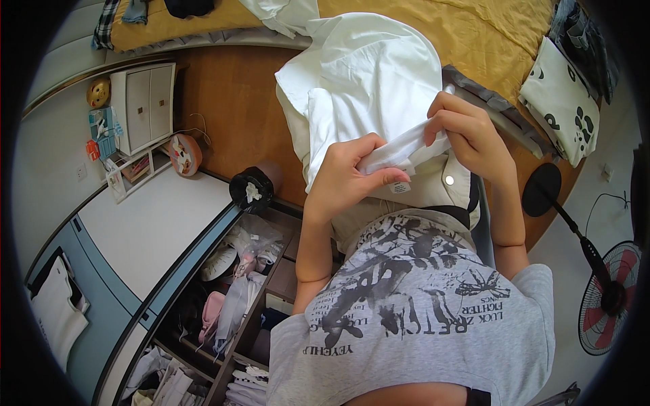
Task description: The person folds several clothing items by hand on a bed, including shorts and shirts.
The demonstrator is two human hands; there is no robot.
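A white garment (379,68) spreads from my lap toward the bed. Its narrow folded band (399,152) is stretched between my two hands, and a small white label (401,186) hangs under it. My left hand (344,174) is closed on the band's left end, thumb along the lower side. Higher up, my right hand (472,140) pinches the other end with curled fingers. Cream cloth with a round pale button (449,181) lies under the band, across my lap; whether it belongs to the same garment I cannot tell.
Ahead is a bed with a yellow sheet (440,20); a folded paw-print cloth (562,101) lies at its right. A black-lined bin (252,189) and open drawers of clothes (237,291) are to my left. A fan (611,298) stands right.
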